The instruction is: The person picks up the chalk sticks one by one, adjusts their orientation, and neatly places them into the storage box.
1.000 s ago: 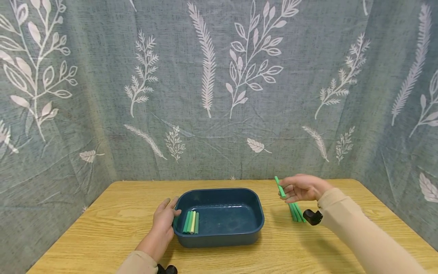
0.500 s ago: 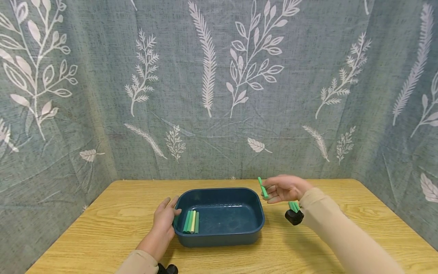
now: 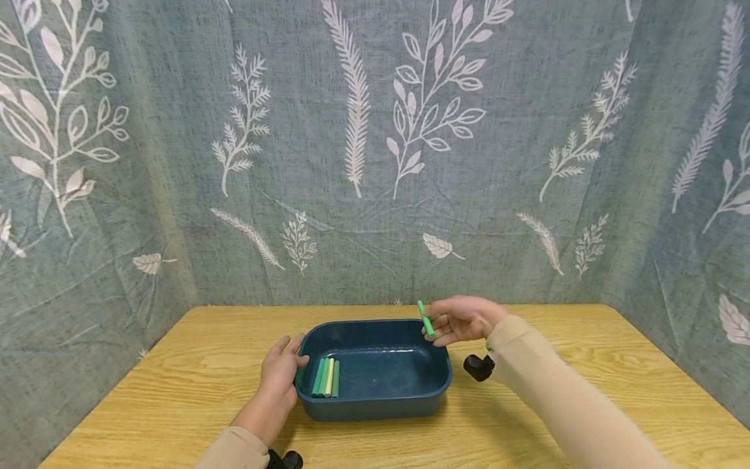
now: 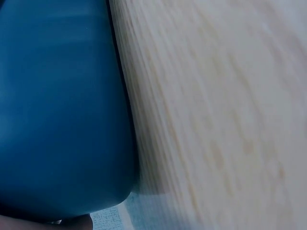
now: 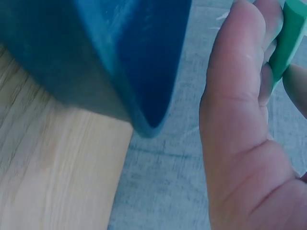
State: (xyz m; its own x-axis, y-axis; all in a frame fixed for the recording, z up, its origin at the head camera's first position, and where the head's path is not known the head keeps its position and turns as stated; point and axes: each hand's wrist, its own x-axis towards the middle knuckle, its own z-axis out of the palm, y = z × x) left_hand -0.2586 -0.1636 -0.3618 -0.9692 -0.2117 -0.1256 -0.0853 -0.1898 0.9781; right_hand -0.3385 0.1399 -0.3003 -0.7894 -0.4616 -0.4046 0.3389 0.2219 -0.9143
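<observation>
Head view: the right hand (image 3: 463, 320) pinches a green stick (image 3: 430, 327) near the blue tub (image 3: 375, 408); the left hand (image 3: 278, 374), fingers straight, touches the tub.

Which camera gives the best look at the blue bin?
The head view: it shows nearly the whole bin, inside included, with the left hand and right hand covering bits. The left wrist view shows just part of its outside; the right wrist view, part of one end, with some rim.
</observation>
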